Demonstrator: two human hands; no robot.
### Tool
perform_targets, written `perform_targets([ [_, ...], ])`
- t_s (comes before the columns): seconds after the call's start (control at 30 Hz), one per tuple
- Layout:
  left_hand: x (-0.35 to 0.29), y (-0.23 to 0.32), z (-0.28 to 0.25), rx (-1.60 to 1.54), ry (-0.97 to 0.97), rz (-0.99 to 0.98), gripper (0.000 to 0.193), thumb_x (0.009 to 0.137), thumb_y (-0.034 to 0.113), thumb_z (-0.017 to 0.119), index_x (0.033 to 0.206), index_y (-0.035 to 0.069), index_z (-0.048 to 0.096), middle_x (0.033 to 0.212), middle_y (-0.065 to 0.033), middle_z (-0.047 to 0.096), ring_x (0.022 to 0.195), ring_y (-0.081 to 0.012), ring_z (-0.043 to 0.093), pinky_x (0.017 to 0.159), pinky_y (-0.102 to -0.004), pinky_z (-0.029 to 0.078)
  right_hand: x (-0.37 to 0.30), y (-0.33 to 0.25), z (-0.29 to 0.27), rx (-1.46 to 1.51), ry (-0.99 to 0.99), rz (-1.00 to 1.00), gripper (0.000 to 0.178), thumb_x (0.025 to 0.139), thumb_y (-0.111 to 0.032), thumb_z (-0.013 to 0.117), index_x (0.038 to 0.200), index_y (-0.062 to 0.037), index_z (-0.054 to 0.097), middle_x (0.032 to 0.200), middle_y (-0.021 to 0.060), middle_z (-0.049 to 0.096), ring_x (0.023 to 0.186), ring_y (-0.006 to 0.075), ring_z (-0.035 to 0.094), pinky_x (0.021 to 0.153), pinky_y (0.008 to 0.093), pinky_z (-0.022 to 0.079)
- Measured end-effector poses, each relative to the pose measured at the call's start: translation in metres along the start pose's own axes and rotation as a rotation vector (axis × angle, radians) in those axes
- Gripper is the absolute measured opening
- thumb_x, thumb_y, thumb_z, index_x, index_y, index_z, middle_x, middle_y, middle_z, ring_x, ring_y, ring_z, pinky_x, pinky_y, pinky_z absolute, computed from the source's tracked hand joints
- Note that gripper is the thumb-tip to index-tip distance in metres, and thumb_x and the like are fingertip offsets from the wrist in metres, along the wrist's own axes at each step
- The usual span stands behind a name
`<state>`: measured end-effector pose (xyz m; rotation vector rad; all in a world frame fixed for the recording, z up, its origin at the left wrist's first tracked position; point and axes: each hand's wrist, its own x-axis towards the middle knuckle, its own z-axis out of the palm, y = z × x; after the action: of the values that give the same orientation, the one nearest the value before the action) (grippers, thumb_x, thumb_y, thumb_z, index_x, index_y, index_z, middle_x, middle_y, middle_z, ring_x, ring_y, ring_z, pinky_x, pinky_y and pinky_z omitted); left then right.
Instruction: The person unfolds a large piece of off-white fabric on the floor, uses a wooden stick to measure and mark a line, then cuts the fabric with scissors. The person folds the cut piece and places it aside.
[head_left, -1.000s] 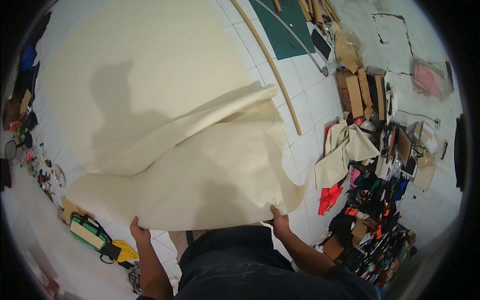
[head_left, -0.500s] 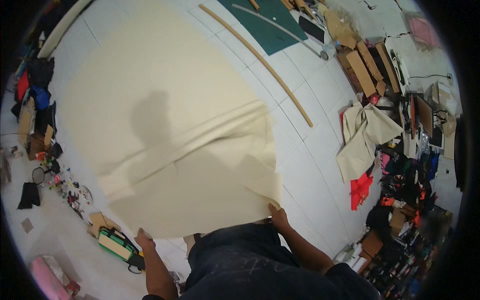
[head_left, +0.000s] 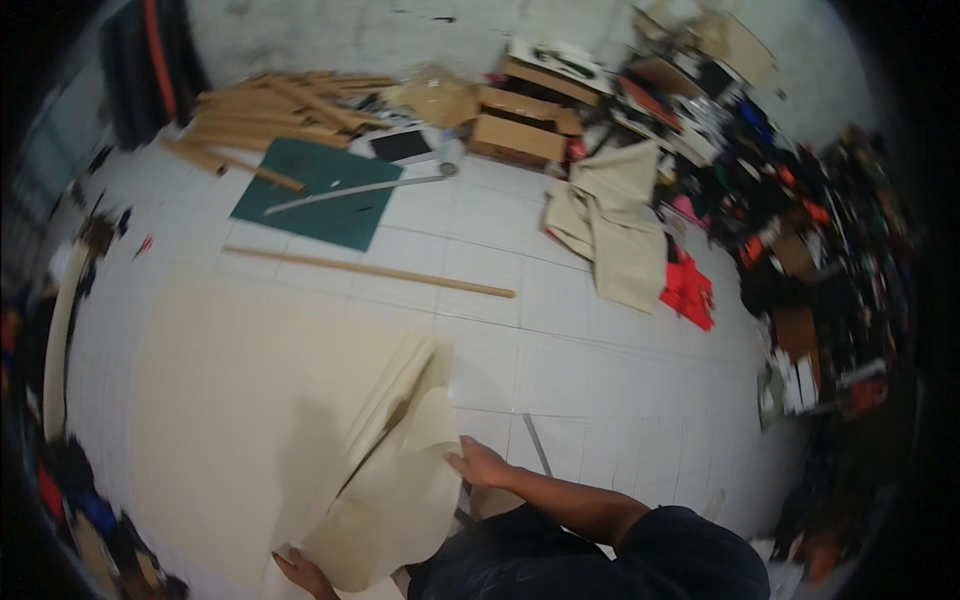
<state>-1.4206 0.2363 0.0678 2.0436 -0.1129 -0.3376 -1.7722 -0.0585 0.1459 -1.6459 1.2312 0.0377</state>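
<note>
Stretching between and beyond both hands (head_left: 480, 463) (head_left: 303, 574), a broad cream sheet (head_left: 300, 420).

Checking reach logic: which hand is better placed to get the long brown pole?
Right hand, likely: it's nearer the brown pole, while the left hand sits lower and farther. Both hold the cream sheet.

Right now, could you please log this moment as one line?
left hand: holding cream sheet; right hand: holding same sheet; brown pole: on tiled floor; green mat: beyond pole
</note>
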Motion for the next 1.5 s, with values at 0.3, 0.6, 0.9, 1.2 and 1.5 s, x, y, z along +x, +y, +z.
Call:
perform_targets([
  [0.3, -0.041, 0.182, 0.126, 0.016, -0.580, 0.115, 0.056, 0.095, 0.017, 0.051, 0.141, -0.008, 0.030, 0.134, -0.0210, 0.045, 0.120, -0.0289, 0.047, 0.101, -0.0375, 0.039, 0.031, -0.075, -0.007, 0.322, 0.012, -0.124, 0.051, 0.099, -0.044, 0.039, 0.125, -0.0016, 0.050, 0.121, 0.0245, 0.051, 0.114, 0.0393, 0.050, 0.098, 0.0428, 0.039],
  [0.6, -0.141, 0.319, 0.241, 0.058, -0.736, 0.587, 0.072, 0.088, 0.009, 0.060, 0.144, -0.008, 0.017, 0.137, -0.0199, 0.040, 0.123, -0.0275, 0.045, 0.104, -0.0367, 0.037, 0.051, -0.094, -0.131, 0.677, -0.370, -0.716, 0.040, 0.099, -0.032, 0.040, 0.124, -0.0017, 0.049, 0.127, 0.0150, 0.048, 0.114, 0.0253, 0.048, 0.090, 0.0357, 0.043],
  [0.9, -0.245, 0.497, 0.329, 0.078, -1.097, 0.593, 0.038, 0.086, 0.006, 0.059, 0.122, -0.005, 0.050, 0.113, -0.0154, 0.059, 0.105, -0.0238, 0.057, 0.090, -0.0347, 0.046, 0.033, 0.071, -0.299, 0.226, 0.133, -0.446, 0.103, 0.069, -0.044, 0.078, 0.145, 0.0000, 0.023, 0.149, 0.0236, 0.021, 0.139, 0.0354, 0.022, 0.110, 0.0428, 0.027],
  [1.2, -0.351, 0.587, 0.429, 0.544, -2.009, 1.001, 0.048, 0.071, 0.010, 0.065, 0.117, -0.003, 0.055, 0.107, -0.0194, 0.061, 0.100, -0.0348, 0.059, 0.087, -0.0368, 0.047, 0.030, 0.080, -0.374, -0.025, 0.593, -0.773, 0.103, 0.070, -0.048, 0.077, 0.144, 0.0017, 0.026, 0.144, 0.0247, 0.029, 0.132, 0.0369, 0.031, 0.110, 0.0429, 0.027],
  [1.5, -0.386, 0.618, 0.528, -0.278, -2.062, 1.366, 0.048, 0.074, 0.011, 0.066, 0.120, 0.001, 0.055, 0.119, -0.0173, 0.058, 0.110, -0.0356, 0.055, 0.113, -0.0508, 0.025, 0.039, 0.125, -0.472, 0.391, 0.572, -0.326, 0.096, 0.073, -0.045, 0.075, 0.143, 0.0012, 0.028, 0.137, 0.0223, 0.033, 0.125, 0.0340, 0.034, 0.105, 0.0412, 0.030],
])
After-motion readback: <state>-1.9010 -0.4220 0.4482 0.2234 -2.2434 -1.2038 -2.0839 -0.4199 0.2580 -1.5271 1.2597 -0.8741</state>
